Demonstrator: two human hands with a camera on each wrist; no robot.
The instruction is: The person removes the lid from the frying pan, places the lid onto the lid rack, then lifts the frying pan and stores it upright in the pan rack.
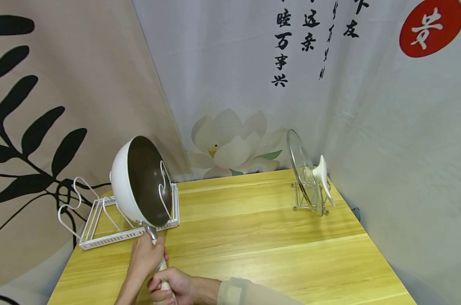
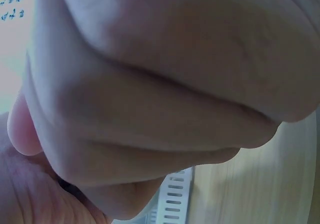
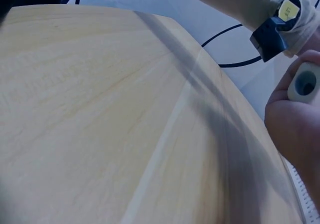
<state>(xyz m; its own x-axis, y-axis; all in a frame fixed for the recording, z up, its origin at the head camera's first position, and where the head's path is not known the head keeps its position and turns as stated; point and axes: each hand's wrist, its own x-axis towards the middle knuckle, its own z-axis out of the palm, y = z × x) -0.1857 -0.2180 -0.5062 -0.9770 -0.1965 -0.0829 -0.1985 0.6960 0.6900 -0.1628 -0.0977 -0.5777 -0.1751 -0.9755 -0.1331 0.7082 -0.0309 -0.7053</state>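
A white pan with a dark brown inside (image 1: 148, 182) stands tilted on its side in the white rack (image 1: 112, 241) at the left of the table. One of the rack's wire dividers passes in front of the pan's open side. Close to the pan, my left hand (image 1: 146, 256) grips the handle near its metal neck. Lower down, my right hand (image 1: 173, 286) has its fingers wrapped round the same pale handle. In the left wrist view, curled fingers (image 2: 150, 109) fill most of the picture. The handle's hollow end (image 3: 305, 82) pokes out of a fist in the right wrist view.
A glass lid (image 1: 304, 178) with a white knob (image 1: 322, 180) stands upright in a small wire stand (image 1: 301, 201) at the table's right back. Printed curtains (image 1: 230, 84) hang behind the wooden table (image 1: 245, 237). More curved wire dividers (image 1: 78, 199) rise from the rack's left part.
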